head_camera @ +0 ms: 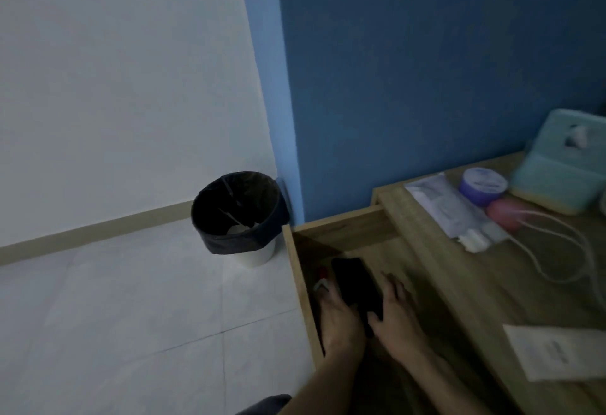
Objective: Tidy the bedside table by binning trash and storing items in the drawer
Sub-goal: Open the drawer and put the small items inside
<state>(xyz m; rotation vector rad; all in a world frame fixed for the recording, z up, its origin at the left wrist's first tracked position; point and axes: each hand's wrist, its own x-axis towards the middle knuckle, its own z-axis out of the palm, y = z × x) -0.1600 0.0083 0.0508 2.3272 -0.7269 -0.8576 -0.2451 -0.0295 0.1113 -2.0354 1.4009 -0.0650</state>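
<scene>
Hands first: my left hand (341,313) and right hand (398,313) lie loosely open in the drawer (296,270), flanking the phone (357,286), fingers touching its edges, neither clearly gripping. Phone's long axis runs away from me, between both hands. Beyond, tube (454,211), jar (483,185) and cable (557,250) wait on the table (459,280), nearer my right.

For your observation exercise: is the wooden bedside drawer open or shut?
Open: the wooden drawer is pulled out, both hands and a black phone inside.
</scene>
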